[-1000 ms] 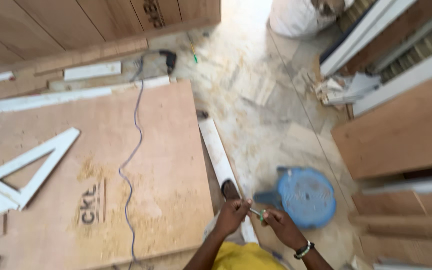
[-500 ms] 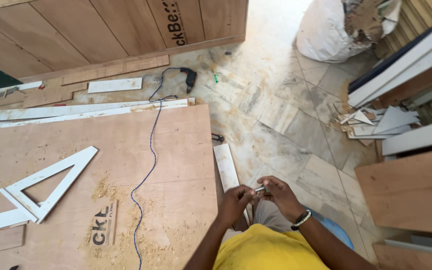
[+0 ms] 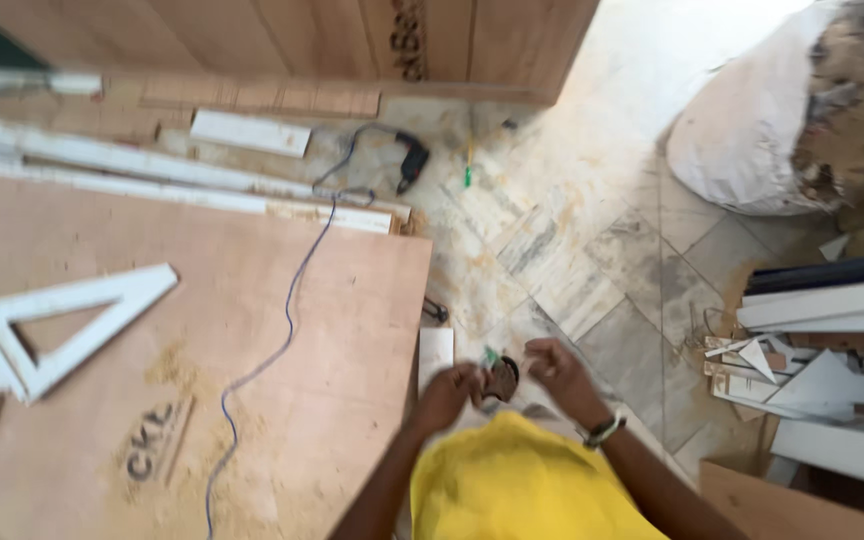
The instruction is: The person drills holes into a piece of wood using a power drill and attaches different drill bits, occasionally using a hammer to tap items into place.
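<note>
Left hand (image 3: 447, 395) and right hand (image 3: 557, 372) raised close together above the yellow shirt (image 3: 522, 480), at roughly six o'clock in the view. Small dark object (image 3: 500, 378) with a green tip lodged between the two hands; motion blur too heavy to name it. Left hand curled, fingers closed toward the object and apparently pinching its near edge. Right hand loosely cupped just at three o'clock of the object, fingers bent; contact or a narrow gap not determinable. Wristband (image 3: 604, 431) on the right wrist.

Governing relation: object at about two o'clock of the left hand and nine o'clock of the right hand, touching or nearly touching the left, so left hand judged the nearer. Long axis not readable through blur.

Outward: short white strip (image 3: 436, 355) on the floor just at ten o'clock of the left hand, long axis twelve to six. Large plywood sheet (image 3: 182, 400) filling nine o'clock, dusted with sawdust, carrying a white triangular frame (image 3: 62, 325) and a blue cable (image 3: 287, 300). Cable leading toward a power drill (image 3: 410, 160) at twelve o'clock on the tiled floor (image 3: 592, 240). White sack (image 3: 772, 120) at two o'clock, well apart. Stacked white offcuts (image 3: 812, 370) at three o'clock.
</note>
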